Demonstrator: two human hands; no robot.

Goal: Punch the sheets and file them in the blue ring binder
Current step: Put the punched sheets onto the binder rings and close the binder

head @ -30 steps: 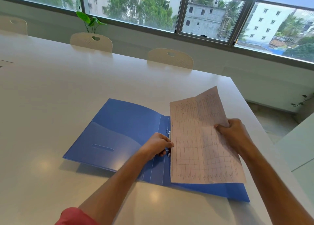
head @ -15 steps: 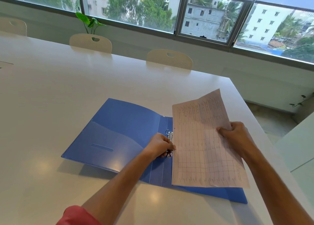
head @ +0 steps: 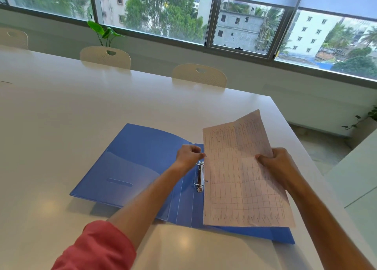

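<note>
Left hand (head: 188, 155) now higher beside gridded sheets (head: 242, 178)

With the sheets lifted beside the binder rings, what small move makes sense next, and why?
Probably lower the sheets so their punched left edge slips onto the rings. The right hand holds them tilted up over the open blue binder, and the left hand pinches their edge just above the ring mechanism.

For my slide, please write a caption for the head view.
Right hand holds sheets over open blue binder.
</note>
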